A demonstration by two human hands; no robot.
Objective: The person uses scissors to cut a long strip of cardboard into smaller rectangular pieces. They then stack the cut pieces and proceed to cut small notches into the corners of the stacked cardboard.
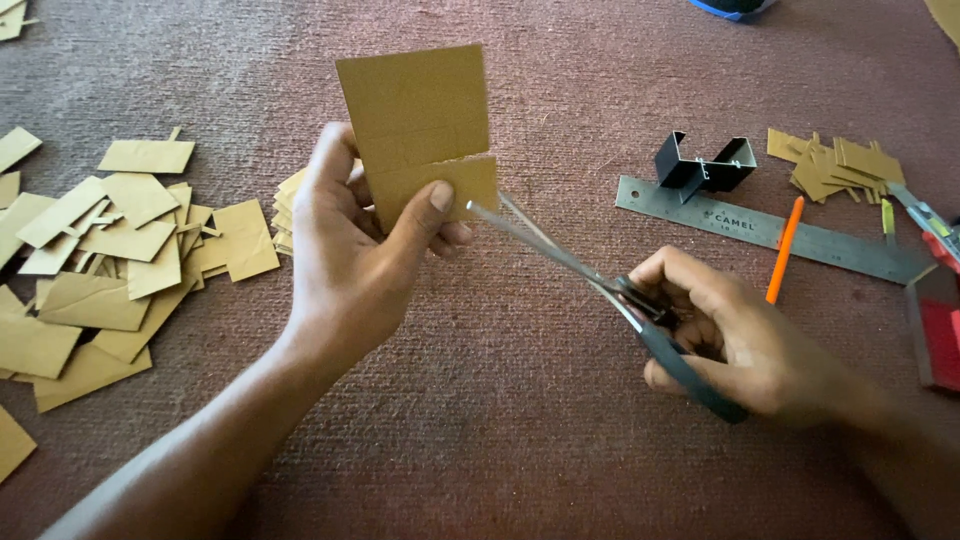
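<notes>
My left hand (pixel 350 240) holds a brown cardboard piece (pixel 415 115) upright, thumb pressed on its lower right part. A horizontal cut runs in from the card's right edge. My right hand (pixel 745 340) grips dark-handled scissors (pixel 590 275). Their blades stand slightly apart, tips touching the card's right edge just below the cut.
Several cut cardboard pieces (pixel 120 250) lie scattered at the left on the reddish carpet (pixel 500 440). A metal ruler (pixel 770 230), orange pencil (pixel 783 250), black clip-like part (pixel 705 165), more cardboard scraps (pixel 835 165) and a red-and-grey object (pixel 935 325) lie at the right.
</notes>
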